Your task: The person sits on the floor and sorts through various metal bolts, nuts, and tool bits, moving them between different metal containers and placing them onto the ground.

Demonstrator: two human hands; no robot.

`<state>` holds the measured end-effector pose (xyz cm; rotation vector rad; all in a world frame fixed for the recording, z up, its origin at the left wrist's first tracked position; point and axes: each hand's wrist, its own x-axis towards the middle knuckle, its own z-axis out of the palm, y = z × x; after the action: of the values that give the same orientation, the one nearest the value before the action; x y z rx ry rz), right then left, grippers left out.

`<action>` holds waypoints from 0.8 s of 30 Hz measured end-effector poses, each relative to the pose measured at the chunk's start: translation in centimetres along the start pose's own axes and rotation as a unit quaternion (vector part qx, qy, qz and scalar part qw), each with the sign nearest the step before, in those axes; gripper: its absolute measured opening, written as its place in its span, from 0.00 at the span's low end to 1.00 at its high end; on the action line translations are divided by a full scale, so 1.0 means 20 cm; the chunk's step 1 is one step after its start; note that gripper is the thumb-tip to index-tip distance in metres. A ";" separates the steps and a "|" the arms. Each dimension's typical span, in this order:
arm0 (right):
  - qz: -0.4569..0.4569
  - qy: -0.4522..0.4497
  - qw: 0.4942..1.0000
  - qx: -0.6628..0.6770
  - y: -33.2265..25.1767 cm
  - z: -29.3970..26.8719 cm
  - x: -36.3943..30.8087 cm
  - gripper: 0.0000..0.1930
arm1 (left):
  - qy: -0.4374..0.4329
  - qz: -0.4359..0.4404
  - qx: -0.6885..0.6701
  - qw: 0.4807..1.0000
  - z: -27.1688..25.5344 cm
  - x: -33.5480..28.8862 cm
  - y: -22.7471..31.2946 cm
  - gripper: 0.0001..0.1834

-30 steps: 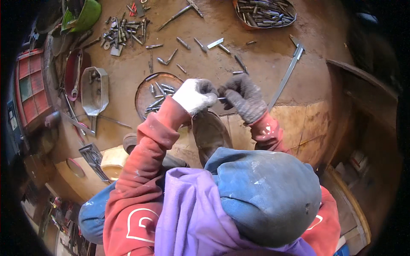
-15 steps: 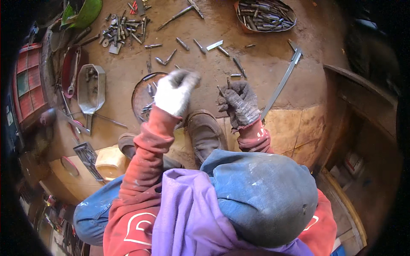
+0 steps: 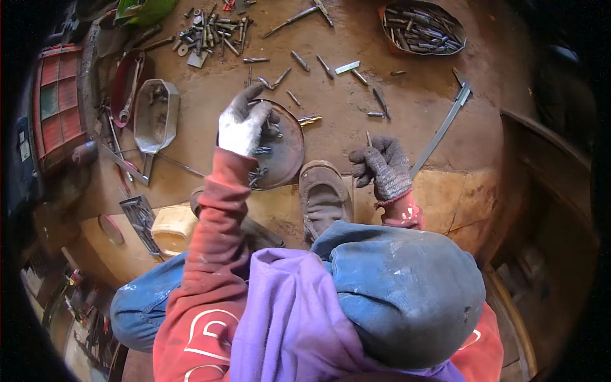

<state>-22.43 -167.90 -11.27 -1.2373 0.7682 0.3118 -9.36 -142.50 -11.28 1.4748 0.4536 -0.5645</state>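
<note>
My left hand (image 3: 243, 126), in a white and grey glove, is above a round brown tray (image 3: 294, 143). Its index finger and thumb are spread, and I see nothing held between them. Several metal bits (image 3: 258, 173) lie in the tray, partly hidden by that hand. A gold-coloured drill bit (image 3: 310, 120) rests at the tray's right edge. My right hand (image 3: 386, 167), in a grey knitted glove, is closed on a thin metal bit (image 3: 368, 138), whose tip sticks up past the fingers.
Loose bits, such as a short one (image 3: 376, 114), are scattered ahead. A heap of metal pieces (image 3: 207, 32) lies far left; a container full of bits (image 3: 425, 28) stands far right. Left are a handled metal pan (image 3: 145, 137) and a cream container (image 3: 172, 240). Right is a long flat blade (image 3: 441, 130).
The view has shifted, so the surroundings sit further right. My left hand has moved left over the tray and its fingers have spread. The gold-coloured drill bit now shows at the tray's edge.
</note>
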 end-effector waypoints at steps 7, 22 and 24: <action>-0.012 -0.029 0.999 -0.032 0.08 -0.02 -0.01 0.18 | -0.218 0.222 0.595 0.741 -0.12 -0.01 0.06 0.14; 0.017 -0.161 0.987 -0.020 0.08 -0.04 -0.08 0.13 | -0.216 0.148 0.801 0.538 0.46 0.15 -0.01 0.13; 0.024 -0.166 0.986 -0.025 0.07 -0.07 -0.11 0.12 | -0.184 0.165 0.795 0.554 0.48 0.17 -0.05 0.14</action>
<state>-25.38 -168.23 -10.99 -1.1766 0.5051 0.5638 -7.79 -152.25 -13.69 2.9294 -1.0564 -1.0112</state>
